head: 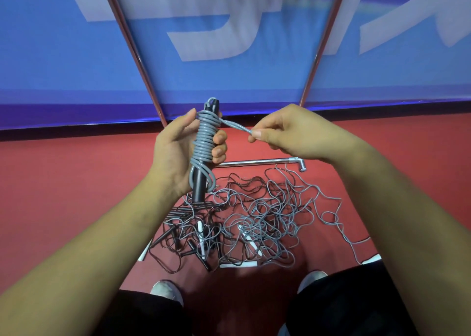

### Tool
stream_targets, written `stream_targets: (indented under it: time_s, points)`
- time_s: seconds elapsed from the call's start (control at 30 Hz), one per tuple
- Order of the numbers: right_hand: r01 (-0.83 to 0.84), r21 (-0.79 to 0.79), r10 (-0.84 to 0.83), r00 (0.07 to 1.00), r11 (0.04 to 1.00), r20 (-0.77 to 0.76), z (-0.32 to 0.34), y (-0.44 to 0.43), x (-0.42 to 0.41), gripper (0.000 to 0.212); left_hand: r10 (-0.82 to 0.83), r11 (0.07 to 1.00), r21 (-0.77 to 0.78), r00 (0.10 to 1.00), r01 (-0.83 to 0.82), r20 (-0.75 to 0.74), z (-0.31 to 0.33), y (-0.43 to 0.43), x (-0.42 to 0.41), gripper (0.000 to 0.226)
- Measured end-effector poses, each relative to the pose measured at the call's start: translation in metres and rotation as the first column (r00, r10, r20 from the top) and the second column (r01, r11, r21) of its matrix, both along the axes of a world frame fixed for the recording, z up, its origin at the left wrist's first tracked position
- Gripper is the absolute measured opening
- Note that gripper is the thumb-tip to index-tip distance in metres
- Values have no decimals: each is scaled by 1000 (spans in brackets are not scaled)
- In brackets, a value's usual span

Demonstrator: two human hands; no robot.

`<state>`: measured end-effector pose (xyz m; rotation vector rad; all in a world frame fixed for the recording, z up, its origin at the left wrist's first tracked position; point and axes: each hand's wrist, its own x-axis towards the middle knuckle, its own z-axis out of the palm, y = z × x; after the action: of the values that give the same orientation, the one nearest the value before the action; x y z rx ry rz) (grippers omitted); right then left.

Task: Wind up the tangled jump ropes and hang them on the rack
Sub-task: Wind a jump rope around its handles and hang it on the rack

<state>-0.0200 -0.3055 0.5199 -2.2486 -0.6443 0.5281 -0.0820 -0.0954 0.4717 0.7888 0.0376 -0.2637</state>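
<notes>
The grey rope (205,139) is nearly wound. Its turns sit tight around a pair of dark handles (200,185), and only a short doubled tail (237,126) leads off from the top of the coil. The step in hand looks like tucking or tying off that tail. No rope hangs on the part of the rack (132,52) that shows. A pile (244,221) of grey and black ropes lies tangled on the floor (76,182) near the rack's foot, so most of the task is left.

The left hand (175,152) grips the coil and holds it upright above the pile, thumb on one side and fingers curled round the other. The right hand (288,134) pinches the tail's end between thumb and forefinger, its other fingers curled in.
</notes>
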Motion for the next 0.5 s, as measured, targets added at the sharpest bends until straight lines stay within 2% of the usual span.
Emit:
stream_targets:
  time_s: [0.13, 0.23, 0.33, 0.43, 0.5]
  points:
    - [-15, -46, 17, 999, 999, 45, 1, 3, -2, 18, 10, 1000, 21, 999, -10, -30, -2, -1, 3, 27]
    - [-50, -99, 60, 993, 994, 101, 1, 6, -4, 22, 77, 972, 229, 995, -60, -63, -5, -3, 6, 19]
    - [-153, -130, 169, 979, 980, 118, 3, 8, -9, 32, 134, 836, 542, 990, -90, -43, -8, -6, 5, 13]
    - [-245, -173, 267, 957, 954, 117, 2, 11, -8, 31, 44, 706, 708, 995, 37, -95, -10, -8, 1, 14]
    - [-276, -197, 303, 944, 941, 127, -3, 13, -6, 29, -44, 565, 817, 993, 112, -105, -12, -6, 0, 16]
